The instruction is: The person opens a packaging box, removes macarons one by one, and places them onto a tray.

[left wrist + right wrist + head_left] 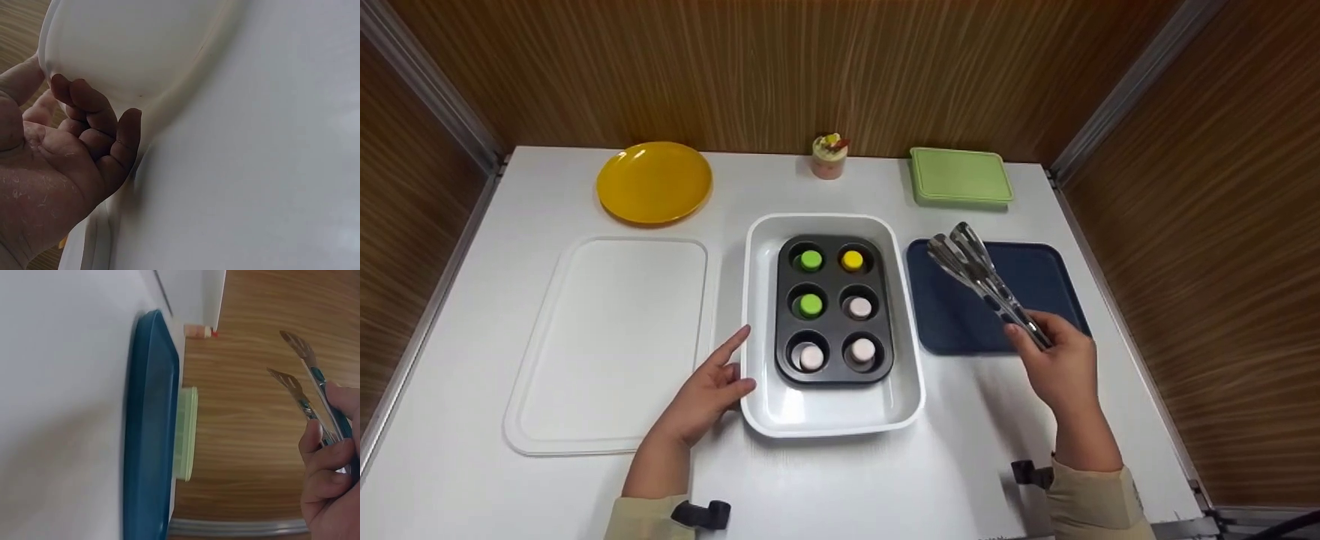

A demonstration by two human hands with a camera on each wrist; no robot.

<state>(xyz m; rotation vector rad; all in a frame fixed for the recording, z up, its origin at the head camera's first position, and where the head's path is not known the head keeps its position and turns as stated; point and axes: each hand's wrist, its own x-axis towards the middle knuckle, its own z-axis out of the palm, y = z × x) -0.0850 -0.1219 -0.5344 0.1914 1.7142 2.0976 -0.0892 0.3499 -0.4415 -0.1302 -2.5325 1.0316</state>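
Observation:
A white rectangular tub (pixel 907 409) stands mid-table with a dark muffin tin (pixel 834 330) inside. In the tin's cups sit two green pieces (pixel 811 305), a yellow piece (pixel 852 260) and three pale pink pieces (pixel 862 349), all small and round-topped. My left hand (pixel 706 394) holds the tub's left side, thumb and index finger at the rim. The other fingers (pixel 95 109) curl against its outer wall. My right hand (pixel 1061 364) grips metal tongs (pixel 986 281) by their handles, raised above a navy blue tray (pixel 1035 274). The tongs' slotted ends are spread apart.
A flat white tray (pixel 615 345) lies on the left, close to the left hand. Along the back stand a yellow plate (pixel 655 182), a small dessert cup (pixel 829 157) and a light green lidded box (pixel 962 176). Wood-grain panels (pixel 840 67) close off the back and sides.

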